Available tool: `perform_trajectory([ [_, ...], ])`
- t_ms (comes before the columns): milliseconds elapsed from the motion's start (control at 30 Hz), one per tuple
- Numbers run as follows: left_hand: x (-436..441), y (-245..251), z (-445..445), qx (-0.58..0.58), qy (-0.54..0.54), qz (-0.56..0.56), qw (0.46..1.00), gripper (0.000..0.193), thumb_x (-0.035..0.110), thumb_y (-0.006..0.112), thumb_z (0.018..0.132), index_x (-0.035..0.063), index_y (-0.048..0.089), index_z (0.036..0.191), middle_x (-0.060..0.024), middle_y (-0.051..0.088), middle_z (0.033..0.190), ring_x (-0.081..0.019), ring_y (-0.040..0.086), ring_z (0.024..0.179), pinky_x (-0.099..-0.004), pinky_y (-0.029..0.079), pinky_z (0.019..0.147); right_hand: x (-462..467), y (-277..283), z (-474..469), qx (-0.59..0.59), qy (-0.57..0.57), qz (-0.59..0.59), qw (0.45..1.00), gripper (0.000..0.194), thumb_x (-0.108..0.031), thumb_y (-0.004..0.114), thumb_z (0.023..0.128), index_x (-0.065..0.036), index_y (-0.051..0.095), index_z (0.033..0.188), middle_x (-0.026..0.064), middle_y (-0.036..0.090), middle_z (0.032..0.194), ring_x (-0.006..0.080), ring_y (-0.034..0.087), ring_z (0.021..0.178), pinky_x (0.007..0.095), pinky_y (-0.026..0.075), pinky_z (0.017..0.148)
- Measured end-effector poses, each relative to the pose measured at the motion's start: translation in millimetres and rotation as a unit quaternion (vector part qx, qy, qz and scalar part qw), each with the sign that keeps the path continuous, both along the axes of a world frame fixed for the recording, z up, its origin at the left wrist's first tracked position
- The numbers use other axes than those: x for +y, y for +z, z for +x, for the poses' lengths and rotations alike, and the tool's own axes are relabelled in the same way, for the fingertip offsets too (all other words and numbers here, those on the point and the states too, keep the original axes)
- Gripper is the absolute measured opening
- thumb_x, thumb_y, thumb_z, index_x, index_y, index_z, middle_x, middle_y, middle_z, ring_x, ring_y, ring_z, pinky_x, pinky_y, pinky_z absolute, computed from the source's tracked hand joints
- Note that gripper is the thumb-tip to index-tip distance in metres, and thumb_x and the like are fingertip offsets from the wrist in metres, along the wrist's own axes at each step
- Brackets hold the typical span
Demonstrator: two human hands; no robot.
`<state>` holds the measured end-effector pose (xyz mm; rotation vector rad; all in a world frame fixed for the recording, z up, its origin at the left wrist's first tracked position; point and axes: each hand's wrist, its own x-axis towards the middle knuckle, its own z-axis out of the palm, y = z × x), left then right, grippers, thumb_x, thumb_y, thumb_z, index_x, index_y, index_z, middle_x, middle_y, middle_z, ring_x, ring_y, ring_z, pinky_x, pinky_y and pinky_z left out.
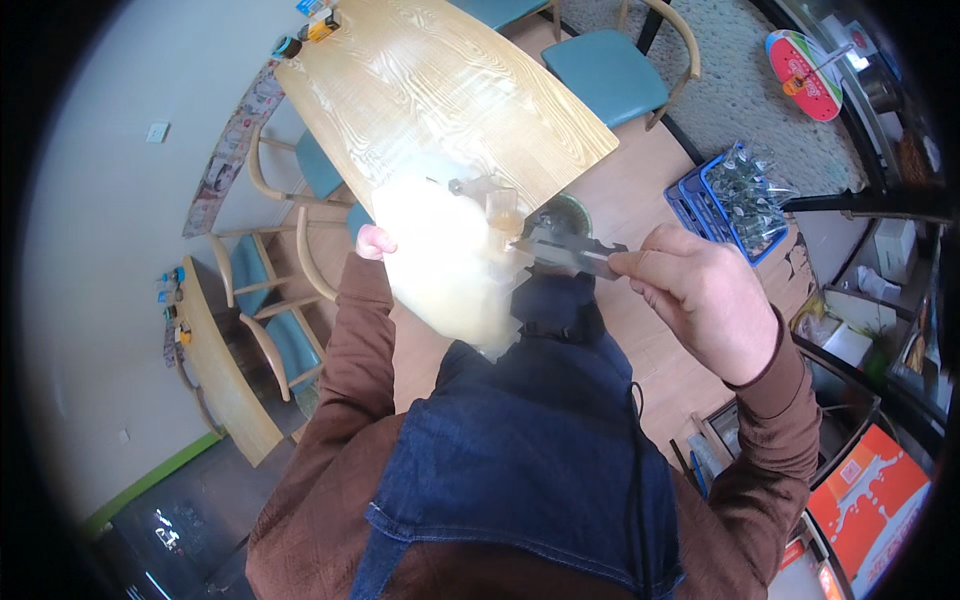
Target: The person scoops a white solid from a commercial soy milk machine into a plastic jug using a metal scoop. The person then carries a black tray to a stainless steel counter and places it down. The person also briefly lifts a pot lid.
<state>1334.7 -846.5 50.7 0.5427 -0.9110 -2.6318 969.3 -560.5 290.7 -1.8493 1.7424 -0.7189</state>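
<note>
A large pale, overexposed object (pixel 442 262), too bright to name exactly, is held at its left edge by my left hand (pixel 375 242). Its right edge looks jagged. My right hand (pixel 697 300) pinches the end of a thin, dark, flat object (pixel 574 255) that points left towards the pale one. Motion blur hides its shape, and I cannot tell whether the two touch. Both things are in front of my dark blue apron (pixel 525 450), near the close end of a wood-grain table (pixel 450 82).
Teal chairs (pixel 607 75) stand around the table. A blue crate (pixel 720 199) of glass bottles is on the floor at the right. Beside my legs is a dark round container (pixel 574 214). A second wooden table (pixel 225 367) stands at the left, shelving at the right.
</note>
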Motion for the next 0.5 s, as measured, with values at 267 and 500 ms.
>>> perform_trajectory([
  [267,-20,40,-4,-0.012,-0.041,0.025,0.999,0.096,0.013,0.069,0.062,-0.0052,0.043,0.153,-0.0258,0.061,0.140,-0.0407,0.062,0.126,-0.0488,0.051,0.111,-9,7,53,-0.031,-0.069,0.048,0.996,0.021,-0.003,0.070,0.090,-0.005,0.076,0.110,0.0166,0.067,0.089,0.0392,0.069,0.077,0.0465,0.057,0.069],
  [500,-45,53,-4,-0.087,-0.057,0.024,0.994,0.092,0.014,0.067,0.067,-0.0038,0.043,0.154,-0.0235,0.063,0.138,-0.0375,0.063,0.124,-0.0452,0.052,0.110,-23,-24,69,-0.188,-0.176,0.115,0.959,0.024,0.000,0.066,0.095,0.001,0.073,0.118,0.0191,0.070,0.090,0.0343,0.069,0.077,0.0382,0.055,0.070],
])
